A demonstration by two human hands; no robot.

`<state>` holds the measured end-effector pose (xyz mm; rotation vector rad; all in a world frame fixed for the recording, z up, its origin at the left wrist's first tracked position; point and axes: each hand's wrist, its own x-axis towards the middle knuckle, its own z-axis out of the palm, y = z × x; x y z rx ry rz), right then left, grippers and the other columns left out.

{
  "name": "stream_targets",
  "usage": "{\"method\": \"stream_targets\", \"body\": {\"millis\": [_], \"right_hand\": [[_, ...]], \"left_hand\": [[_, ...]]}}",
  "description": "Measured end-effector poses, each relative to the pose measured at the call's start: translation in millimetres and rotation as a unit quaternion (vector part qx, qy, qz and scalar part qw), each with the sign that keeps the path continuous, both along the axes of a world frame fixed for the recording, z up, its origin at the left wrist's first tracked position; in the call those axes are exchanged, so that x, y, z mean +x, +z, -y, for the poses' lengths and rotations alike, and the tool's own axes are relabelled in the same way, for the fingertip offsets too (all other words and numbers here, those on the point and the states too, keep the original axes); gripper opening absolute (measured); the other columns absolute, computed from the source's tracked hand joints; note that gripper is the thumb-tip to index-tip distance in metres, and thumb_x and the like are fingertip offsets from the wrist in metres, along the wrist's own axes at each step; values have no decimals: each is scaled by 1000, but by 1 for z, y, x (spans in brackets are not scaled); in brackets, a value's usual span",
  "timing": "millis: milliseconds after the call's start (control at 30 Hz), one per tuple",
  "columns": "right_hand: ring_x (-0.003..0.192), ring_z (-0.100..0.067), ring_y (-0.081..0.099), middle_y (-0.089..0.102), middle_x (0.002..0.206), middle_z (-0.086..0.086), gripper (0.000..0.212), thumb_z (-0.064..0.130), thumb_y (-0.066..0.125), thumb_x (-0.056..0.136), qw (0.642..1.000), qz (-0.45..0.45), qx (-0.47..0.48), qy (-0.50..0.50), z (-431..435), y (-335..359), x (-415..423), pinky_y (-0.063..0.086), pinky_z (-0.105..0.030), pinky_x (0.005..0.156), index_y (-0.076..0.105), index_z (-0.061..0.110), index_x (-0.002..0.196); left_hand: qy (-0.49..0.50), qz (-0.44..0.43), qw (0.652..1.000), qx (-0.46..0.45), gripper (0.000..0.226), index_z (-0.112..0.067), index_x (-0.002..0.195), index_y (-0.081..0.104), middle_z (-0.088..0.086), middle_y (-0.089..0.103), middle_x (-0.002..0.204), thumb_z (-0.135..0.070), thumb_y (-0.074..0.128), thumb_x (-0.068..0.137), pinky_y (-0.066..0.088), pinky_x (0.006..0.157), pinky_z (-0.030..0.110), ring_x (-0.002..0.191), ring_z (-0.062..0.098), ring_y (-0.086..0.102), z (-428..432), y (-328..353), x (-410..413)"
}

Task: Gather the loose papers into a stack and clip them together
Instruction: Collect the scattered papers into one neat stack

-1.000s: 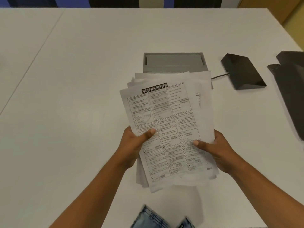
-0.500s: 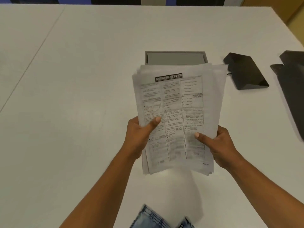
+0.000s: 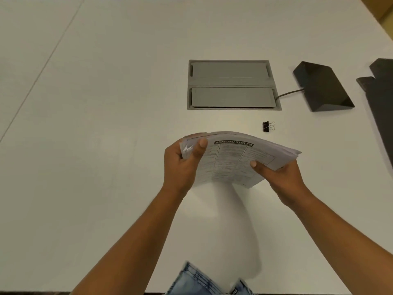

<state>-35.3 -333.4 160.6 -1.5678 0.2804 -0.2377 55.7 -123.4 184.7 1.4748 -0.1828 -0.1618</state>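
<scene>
While the left hand [image 3: 182,165] clamps the paper stack [image 3: 234,160] at its left edge, thumb on top, the right hand [image 3: 282,179] pinches the right edge. Stack held above the desk [image 3: 106,124], tilted, top sheet headed "BANKING SYSTEM", edges roughly aligned. Binder clip [image 3: 268,126] lies on desk just beyond, apart from both hands.

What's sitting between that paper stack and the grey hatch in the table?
In the head view, only a black binder clip on the bare white table.
</scene>
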Motion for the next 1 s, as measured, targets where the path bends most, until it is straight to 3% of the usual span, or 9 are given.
{"method": "stream_targets", "body": {"millis": [133,233,400,500,600,667,733,867,1000], "right_hand": [[104,-12,70,76,110,8,36,20,79,80,1000,-8,-7,11,7,-2,-1,56,-23,79,73,42,108],[107,-15,70,75,113,5,38,20,77,79,1000,-21,5,15,11,-8,-2,56,-25,81,72,42,109],[106,-12,70,75,112,9,41,18,76,79,999,-30,4,32,14,-18,1,57,-24,81,71,45,109],[108,-15,69,74,115,5,40,20,77,79,998,-37,12,45,18,-23,6,58,-28,84,70,43,111],[108,-13,68,74,115,6,42,24,81,78,997,-48,9,62,19,-28,11,58,-26,82,68,44,113],[106,-10,68,74,113,11,44,24,81,76,997,-60,-4,57,16,-35,12,58,-25,80,67,47,111],[105,-7,68,73,111,15,45,24,81,75,997,-66,-11,46,9,-42,12,59,-25,80,66,51,108],[108,-9,68,72,115,16,44,19,76,84,997,-66,-42,-8,-10,-48,9,59,-31,85,66,55,109],[110,-8,67,72,116,19,41,18,70,89,996,-26,-57,-56,-22,-35,8,57,-24,86,67,53,111]], "left_hand": [[23,-22,999,18,39,-33,78,79,-10,77,81,-51,47,92,54,69,24,79,10,72,7,8,3],[29,-38,999,1,38,-24,84,77,-4,80,85,-35,42,89,52,75,27,85,14,72,6,6,5],[-14,12,1000,9,54,-30,94,75,1,80,93,-71,42,83,53,73,17,90,15,73,-1,4,8],[-62,55,995,56,74,-31,109,69,4,76,105,-89,55,65,59,80,30,99,23,72,-13,-4,8],[-83,26,994,70,53,-40,111,70,-3,74,114,-65,80,65,61,86,40,108,20,70,-22,-17,5],[-93,46,988,116,36,-49,107,71,-15,76,108,-40,85,74,61,84,31,104,7,71,-22,-29,5],[-98,40,986,128,38,-55,102,71,-23,76,103,-25,83,81,60,82,27,98,1,71,-22,-41,5],[-103,-29,988,112,24,-56,83,73,-22,76,86,-32,74,85,64,76,44,83,2,73,-17,-53,11],[-107,41,992,50,38,-59,96,70,-29,75,94,-22,72,91,61,73,22,91,-4,72,-21,-41,21]]}}
